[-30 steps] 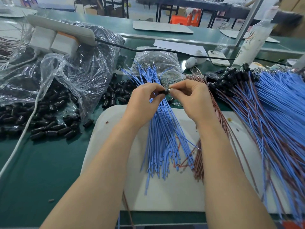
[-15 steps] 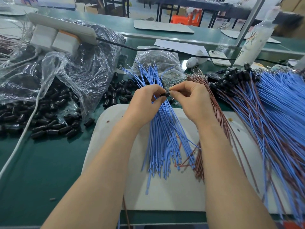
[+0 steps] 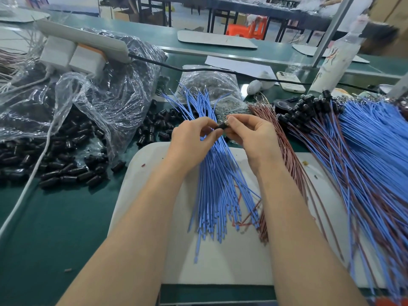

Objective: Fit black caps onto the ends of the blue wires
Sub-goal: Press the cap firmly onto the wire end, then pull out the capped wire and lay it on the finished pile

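A small black cap [image 3: 220, 126] sits between the fingertips of both hands, above a loose bundle of blue wires [image 3: 217, 184] lying on a white mat [image 3: 145, 173]. My left hand [image 3: 192, 142] pinches the cap from the left. From the right, my right hand [image 3: 254, 138] pinches its other end; the wire end there is hidden by the fingers. Loose black caps [image 3: 66, 164] lie in a pile at the left. Wires with caps fitted [image 3: 309, 109] lie fanned out at the right.
A clear plastic bag [image 3: 106, 93] spills caps at the left, under a white power strip [image 3: 86, 40] with chargers. Brown wires [image 3: 284, 155] lie beside the blue bundle. A bag of small metal parts [image 3: 212, 85], a phone [image 3: 289, 81] and a bottle [image 3: 331, 62] stand behind.
Both hands stay together on the cap, with only small finger shifts. The wire bundle has not moved.
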Demonstrator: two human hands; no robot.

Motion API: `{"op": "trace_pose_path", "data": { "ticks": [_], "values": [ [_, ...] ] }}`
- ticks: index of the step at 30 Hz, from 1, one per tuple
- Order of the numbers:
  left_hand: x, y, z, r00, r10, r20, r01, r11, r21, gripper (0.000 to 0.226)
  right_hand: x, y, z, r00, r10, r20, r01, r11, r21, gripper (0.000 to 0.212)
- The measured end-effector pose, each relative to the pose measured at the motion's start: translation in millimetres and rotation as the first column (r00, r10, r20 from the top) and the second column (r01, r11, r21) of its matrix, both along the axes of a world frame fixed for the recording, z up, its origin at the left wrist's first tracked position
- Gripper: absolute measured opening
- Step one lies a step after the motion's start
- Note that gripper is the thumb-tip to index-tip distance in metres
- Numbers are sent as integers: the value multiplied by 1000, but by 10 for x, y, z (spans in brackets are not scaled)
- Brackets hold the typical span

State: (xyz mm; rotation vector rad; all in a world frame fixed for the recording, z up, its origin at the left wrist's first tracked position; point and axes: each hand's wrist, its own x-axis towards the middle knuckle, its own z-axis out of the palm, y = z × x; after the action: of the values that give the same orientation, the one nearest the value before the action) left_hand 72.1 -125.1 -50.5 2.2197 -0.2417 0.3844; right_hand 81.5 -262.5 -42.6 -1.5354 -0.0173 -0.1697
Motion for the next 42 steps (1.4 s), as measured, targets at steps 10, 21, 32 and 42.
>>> {"op": "trace_pose_path", "data": {
  "ticks": [10, 21, 32, 42],
  "values": [
    [-18, -3, 27, 999, -48, 5, 48, 987, -154, 11, 5, 43, -36, 999, 32, -22, -31, 999, 43, 14],
    [-13, -30, 4, 997, -64, -49, 57, 990, -130, 12, 7, 33, -29, 989, 95, -112, -96, 995, 1, 9],
    [-38, 8, 64, 971, -197, -135, 154, 949, -274, 12, -28, -48, 55, 980, 138, -141, -139, 990, 1, 12],
    [-34, 74, 54, 949, -251, -189, 173, 919, -354, 5, -74, -94, 93, 986, 132, -97, -140, 987, -80, 12]
  ]
}}
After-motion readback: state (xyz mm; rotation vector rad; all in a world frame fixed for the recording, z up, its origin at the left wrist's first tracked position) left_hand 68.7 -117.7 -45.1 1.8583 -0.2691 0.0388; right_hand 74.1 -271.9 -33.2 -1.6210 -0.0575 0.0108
